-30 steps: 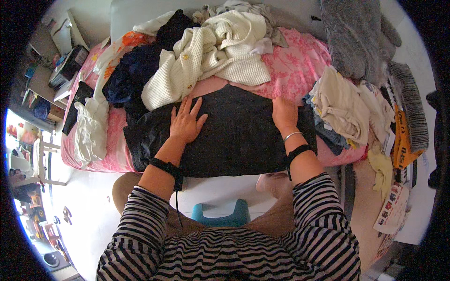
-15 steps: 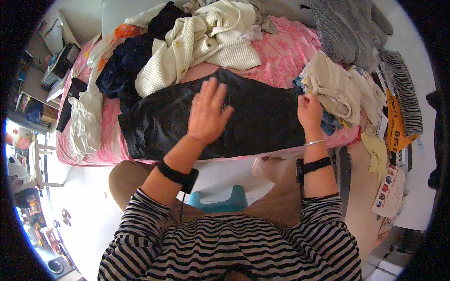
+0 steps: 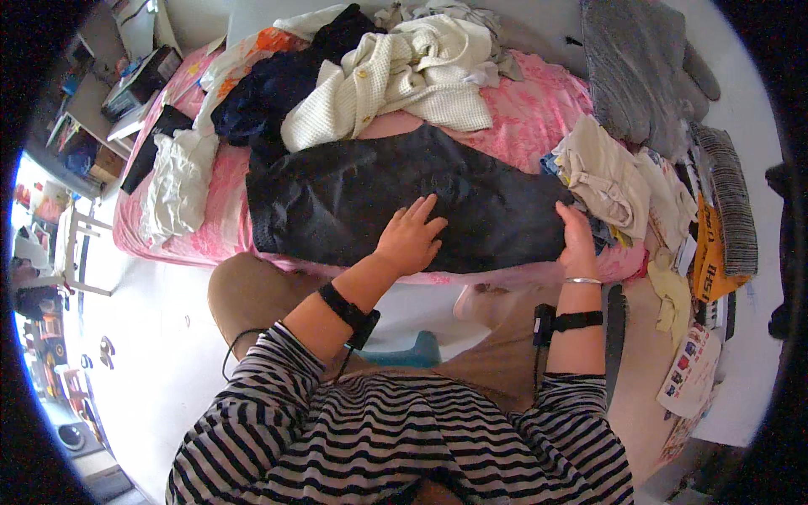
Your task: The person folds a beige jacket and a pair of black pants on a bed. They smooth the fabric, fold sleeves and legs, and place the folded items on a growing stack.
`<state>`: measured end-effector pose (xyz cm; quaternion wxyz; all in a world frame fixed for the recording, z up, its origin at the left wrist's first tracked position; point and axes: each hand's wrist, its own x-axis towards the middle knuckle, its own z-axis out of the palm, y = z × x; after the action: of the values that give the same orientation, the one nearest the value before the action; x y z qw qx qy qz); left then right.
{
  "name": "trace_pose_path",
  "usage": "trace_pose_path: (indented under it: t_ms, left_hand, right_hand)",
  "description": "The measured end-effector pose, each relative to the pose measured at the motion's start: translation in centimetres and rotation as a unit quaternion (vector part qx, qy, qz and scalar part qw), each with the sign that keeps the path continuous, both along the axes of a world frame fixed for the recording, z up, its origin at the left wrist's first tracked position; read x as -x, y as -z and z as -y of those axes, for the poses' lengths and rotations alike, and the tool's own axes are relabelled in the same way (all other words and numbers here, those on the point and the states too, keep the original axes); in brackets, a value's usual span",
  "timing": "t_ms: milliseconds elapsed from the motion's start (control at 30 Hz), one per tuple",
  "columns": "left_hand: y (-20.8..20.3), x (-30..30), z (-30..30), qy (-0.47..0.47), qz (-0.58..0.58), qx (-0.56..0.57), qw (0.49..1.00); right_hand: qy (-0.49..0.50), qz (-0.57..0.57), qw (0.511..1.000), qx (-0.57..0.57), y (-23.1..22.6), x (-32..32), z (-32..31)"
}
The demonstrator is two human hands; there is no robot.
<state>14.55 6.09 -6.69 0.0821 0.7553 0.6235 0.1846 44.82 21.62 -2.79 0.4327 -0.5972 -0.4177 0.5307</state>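
Observation:
A pair of black trousers (image 3: 345,198), folded lengthwise, lies across the near side of the bed, its waistband end to the left. My left hand (image 3: 411,237) rests flat on the middle of it with the fingers spread. At the right end of the trousers stands my right hand (image 3: 577,238), on its side against the leg's edge, fingers stretched out and partly hidden from above. Just beyond that hand is a stack of folded clothes with beige trousers (image 3: 602,172) on top and some blue denim below.
Behind the trousers lie a cream knitted cardigan (image 3: 387,84) and a dark navy garment (image 3: 252,105) in a heap. A white garment (image 3: 178,181) is at the left on the pink bedsheet (image 3: 539,101). A teal stool (image 3: 404,349) stands between my knees.
My left hand has slid right and nearer over the trousers. My right hand has loosened from its pinch at the right end and moved nearer, its fingers now straighter. The view has shifted slightly.

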Motion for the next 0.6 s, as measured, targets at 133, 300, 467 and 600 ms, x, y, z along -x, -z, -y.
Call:
trace_pose_path:
  t_ms: [133, 300, 467, 600]
  left_hand:
    - [-1.0, 2.0, 0.0, -0.018, 0.317, 0.135, 0.939]
    - [-4.1, 6.6, 1.9, -0.103, 0.772, 0.250, 0.575]
    - [-6.8, 15.1, 7.1, -0.063, 0.888, 0.091, 0.447]
    - [-5.0, 20.9, 10.4, -0.211, 0.790, 0.094, 0.568]
  right_hand:
    - [-0.114, -0.151, 0.982, -0.006, -7.5, 4.7, 3.0]
    - [-0.262, -0.135, 0.952, -0.087, -11.6, 17.3, 7.4]
    - [-0.469, -0.142, 0.841, -0.231, -9.0, 30.1, 13.7]
    - [-0.485, -0.066, 0.842, -0.228, -3.7, 31.0, 14.2]
